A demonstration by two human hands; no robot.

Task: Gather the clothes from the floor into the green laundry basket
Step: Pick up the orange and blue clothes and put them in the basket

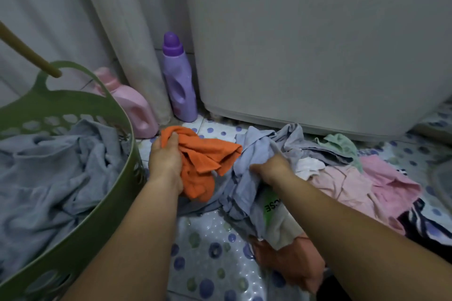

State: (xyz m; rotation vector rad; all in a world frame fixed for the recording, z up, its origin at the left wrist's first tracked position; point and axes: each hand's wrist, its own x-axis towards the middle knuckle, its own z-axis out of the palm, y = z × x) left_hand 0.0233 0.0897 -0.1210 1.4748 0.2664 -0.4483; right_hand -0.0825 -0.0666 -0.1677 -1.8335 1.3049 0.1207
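Observation:
The green laundry basket (80,105) stands at the left with grey clothes (49,166) inside it. My left hand (165,156) grips an orange garment (205,161) just right of the basket. My right hand (271,168) grips a pale blue-grey garment (254,154) in the pile on the floor. Pink clothes (362,186), a mint green piece (342,142), a white piece (308,166) and a dark striped item (425,222) lie to the right. A grey garment with a green print (271,205) and a salmon one (293,261) lie under my right forearm.
A white washing machine (318,44) fills the back right. A purple bottle (178,80) and a pink bottle (132,105) stand by the curtain (127,32). A wooden stick (27,54) rests through the basket handle. The floor mat (208,252) has dots.

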